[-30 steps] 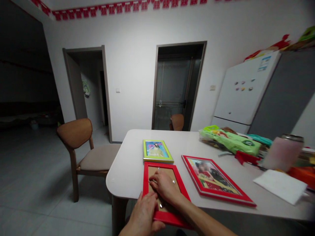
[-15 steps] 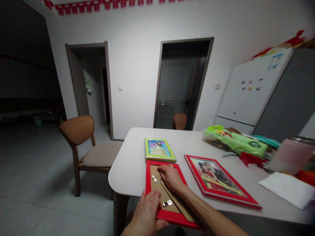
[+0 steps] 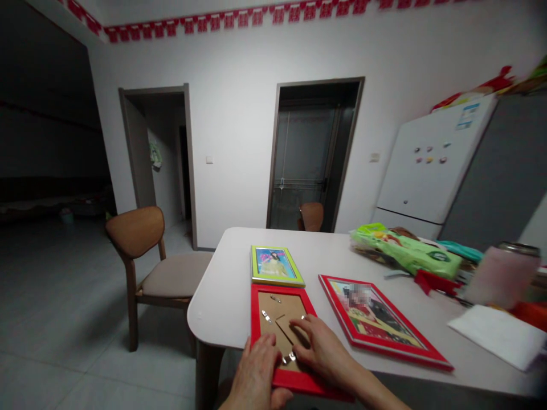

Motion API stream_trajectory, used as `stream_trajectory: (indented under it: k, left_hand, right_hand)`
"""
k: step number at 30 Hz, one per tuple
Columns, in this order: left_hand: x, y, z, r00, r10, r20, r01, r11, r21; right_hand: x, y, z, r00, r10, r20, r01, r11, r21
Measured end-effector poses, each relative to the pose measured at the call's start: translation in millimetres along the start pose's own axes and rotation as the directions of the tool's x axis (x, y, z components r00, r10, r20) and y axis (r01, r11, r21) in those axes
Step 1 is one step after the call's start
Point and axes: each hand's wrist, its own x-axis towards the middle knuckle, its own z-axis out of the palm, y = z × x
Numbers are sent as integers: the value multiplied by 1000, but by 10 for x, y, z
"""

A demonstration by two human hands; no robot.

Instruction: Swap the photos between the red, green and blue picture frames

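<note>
In the head view, the face-down red frame (image 3: 278,310) lies on the desk (image 3: 228,285), its long axis running roughly from 11 to 5 o'clock. The left hand (image 3: 257,364) is closed on its 7 o'clock corner; the right hand (image 3: 322,348), half open and visibly gripping nothing, has the lower metal clip (image 3: 289,358) at its 9 o'clock, just beside the thumb.

The right hand (image 3: 322,344) is now off the far end of the brown backing board (image 3: 268,333) in the red rectangular picture frame (image 3: 255,319), nearer the close edge of the white bench (image 3: 222,296), its fingers beside the near silver metal clip (image 3: 289,358). The far silver metal clip (image 3: 276,298), hidden half a second ago, shows again, lying slantwise; the left silver metal clip (image 3: 266,316), at the fingertips one second ago, stands uncovered.
</note>
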Motion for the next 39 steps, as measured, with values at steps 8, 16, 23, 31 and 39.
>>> stream_trajectory:
  k: [8, 16, 23, 31, 39]
  left_hand:
    - [83, -28, -85, 965, -180, -192, 90, 910, -405]
    - [260, -376, -435, 876, -417, -242, -2, 499, -867]
    - [-11, -886, -701, 834, -527, -165, 222, 594, -773]
    - [-44, -1117, -748, 814, -536, -223, 435, 817, -378]
    - [22, -699, -666, 841, -406, -358, 423, 905, -33]
  right_hand:
    - [160, -146, -269, 999, -8, -32, 8, 1000, -1]
    - [222, -454, -277, 992, -88, -96, 105, 977, 185]
    - [224, 269, -84, 987, 109, -115, -113, 993, -35]
    - [145, 427, 22, 973, 218, -77, -228, 958, -174]
    - [155, 427, 42, 970, 224, -99, -237, 959, -153]
